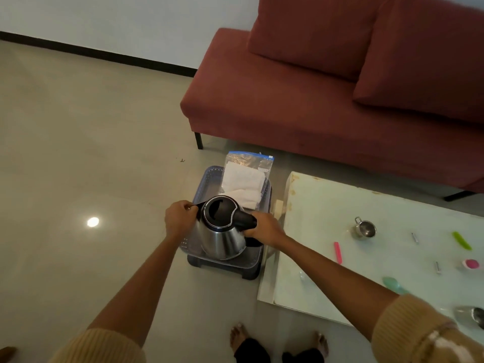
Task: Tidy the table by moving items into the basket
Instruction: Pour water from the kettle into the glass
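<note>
**Kettle going into the basket – notes on the grip and what you can't see**

So in the middle of the frame there's a steel kettle (222, 229) held right over the near end of the grey basket (207, 184), which sits on the floor just left of the worktop (327, 205). Both hands are clamped on it: the right hand (264, 227) is wrapped around the black handle, and the left hand (180, 218) is closed against the spout side, steadying it. I honestly can't tell if the base is already resting in the basket or hanging just above the bottom.

Handling-wise, my guess: rigid metal body, smooth and shiny, so probably slippery if you grab the wall. The handle is the obvious place to hold, with the other hand only guiding. Weight depends on whether there's water in it, and the lid is shut, so no idea. It's top-heavy looking, so I'd set it down flat, not drop it.

The far end of the basket already holds a clear zip bag (248, 171) with something white folded in it, leaning upright against the far wall. It looks soft, so it shouldn't fight for room.

Hard to make out:
- the basket floor under the kettle, fully hidden
- a cord or base, none visible
- the worktop's right edge is cut off; a small metal cup (365, 228), a pink stick (337, 252), a green one (462, 241) and some blurry bits at lower right still sit there
- a shiny object at the far lower right corner, mostly cropped
</note>
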Motion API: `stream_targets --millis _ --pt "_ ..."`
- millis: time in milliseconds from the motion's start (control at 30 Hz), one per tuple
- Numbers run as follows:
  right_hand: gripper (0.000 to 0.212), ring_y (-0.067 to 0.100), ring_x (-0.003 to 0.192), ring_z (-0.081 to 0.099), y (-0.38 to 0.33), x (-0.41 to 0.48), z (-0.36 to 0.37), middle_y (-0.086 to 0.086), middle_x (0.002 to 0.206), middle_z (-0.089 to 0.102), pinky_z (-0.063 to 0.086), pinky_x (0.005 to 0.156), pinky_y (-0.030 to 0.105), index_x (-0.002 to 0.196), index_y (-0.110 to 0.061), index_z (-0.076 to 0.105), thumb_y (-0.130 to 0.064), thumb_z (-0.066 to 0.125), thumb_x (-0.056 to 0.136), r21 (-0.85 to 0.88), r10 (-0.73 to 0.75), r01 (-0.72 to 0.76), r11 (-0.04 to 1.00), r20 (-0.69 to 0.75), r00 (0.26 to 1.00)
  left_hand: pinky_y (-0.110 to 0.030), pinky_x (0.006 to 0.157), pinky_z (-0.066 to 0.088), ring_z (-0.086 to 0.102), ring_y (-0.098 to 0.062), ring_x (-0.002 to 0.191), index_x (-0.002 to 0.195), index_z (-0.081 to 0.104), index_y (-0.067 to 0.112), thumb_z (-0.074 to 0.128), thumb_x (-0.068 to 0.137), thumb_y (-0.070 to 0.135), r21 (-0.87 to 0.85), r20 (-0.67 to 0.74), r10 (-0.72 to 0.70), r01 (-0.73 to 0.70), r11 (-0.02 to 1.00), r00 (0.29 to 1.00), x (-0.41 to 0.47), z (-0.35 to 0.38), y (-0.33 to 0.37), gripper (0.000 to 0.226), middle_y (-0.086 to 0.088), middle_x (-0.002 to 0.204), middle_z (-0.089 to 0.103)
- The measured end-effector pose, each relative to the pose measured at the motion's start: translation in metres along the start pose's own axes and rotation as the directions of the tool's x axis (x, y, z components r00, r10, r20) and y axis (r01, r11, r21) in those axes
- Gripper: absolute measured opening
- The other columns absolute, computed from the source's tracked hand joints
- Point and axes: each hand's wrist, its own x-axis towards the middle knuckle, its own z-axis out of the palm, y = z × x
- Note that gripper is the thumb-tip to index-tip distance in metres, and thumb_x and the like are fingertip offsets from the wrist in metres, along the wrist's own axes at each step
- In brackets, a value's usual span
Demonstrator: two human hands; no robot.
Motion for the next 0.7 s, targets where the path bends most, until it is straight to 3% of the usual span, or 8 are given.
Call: stream_targets --millis 133,267,333,467,600,700 --pt "0.043 0.023 0.086 0.061 -0.017 -0.039 -0.029 0.009 0.093 0.066 0.047 0.075 0.030 0.104 -0.010 0.065 -0.033 0.078 0.070 0.096 -0.038 0.047 0.994 -0.088 0.995 -0.036 0.070 0.054 0.061 -0.025 0.056 0.085 0.073 0.003 0.057 0.083 0.010 -0.078 -0.003 0.109 -0.109 0.991 0.994 -0.011 -0.023 0.024 0.018 -0.014 0.068 0.069" --pt "0.042 0.010 0.075 0.054 -0.016 -0.083 -0.063 -0.003 0.083 0.058 0.041 0.062 0.010 0.105 -0.008 0.063 -0.029 0.078 0.071 0.227 -0.031 0.071 0.971 -0.177 0.984 -0.018 0.048 0.046 0.050 -0.006 0.033 0.074 0.070 0.009 0.056 0.084 0.010 -0.127 0.045 0.195 -0.188 0.974 0.980 -0.038 -0.030 0.063 0.018 -0.005 0.052 0.062" --pt "0.038 0.006 0.071 0.053 -0.007 -0.104 -0.078 -0.009 0.077 0.056 0.041 0.060 0.010 0.102 -0.011 0.062 -0.030 0.077 0.072 0.261 -0.010 0.068 0.963 -0.219 0.976 -0.013 0.042 0.043 0.049 -0.004 0.031 0.075 0.070 0.010 0.056 0.086 0.009 -0.169 0.091 0.227 -0.209 0.963 0.970 -0.053 -0.024 0.081 0.017 -0.004 0.053 0.062" --pt "0.029 0.002 0.067 0.052 0.032 -0.146 -0.104 -0.015 0.069 0.053 0.039 0.059 0.011 0.087 -0.019 0.057 -0.033 0.078 0.071 0.240 0.040 0.043 0.970 -0.330 0.943 -0.019 0.042 0.045 0.049 -0.004 0.033 0.076 0.068 0.008 0.054 0.088 0.006 -0.261 0.232 0.256 -0.194 0.946 0.938 -0.088 0.010 0.111 0.018 -0.010 0.057 0.062" --pt "0.031 0.014 0.071 0.056 0.085 -0.189 -0.129 -0.006 0.069 0.057 0.044 0.063 0.017 0.083 -0.016 0.058 -0.033 0.079 0.069 0.205 0.096 -0.013 0.979 -0.399 0.912 -0.011 0.044 0.044 0.053 -0.002 0.038 0.087 0.069 0.007 0.053 0.089 0.006 -0.249 0.363 0.286 -0.204 0.947 0.887 -0.127 0.062 0.140 0.016 -0.009 0.062 0.063" --pt "0.035 0.019 0.069 0.057 0.126 -0.215 -0.143 0.003 0.071 0.064 0.046 0.063 0.024 0.080 -0.012 0.063 -0.036 0.082 0.063 0.181 0.138 -0.057 0.982 -0.474 0.870 -0.015 0.044 0.046 0.052 -0.004 0.037 0.093 0.070 0.000 0.052 0.087 0.002 -0.269 0.417 0.260 -0.155 0.950 0.871 -0.152 0.111 0.154 0.019 -0.001 0.052 0.060"
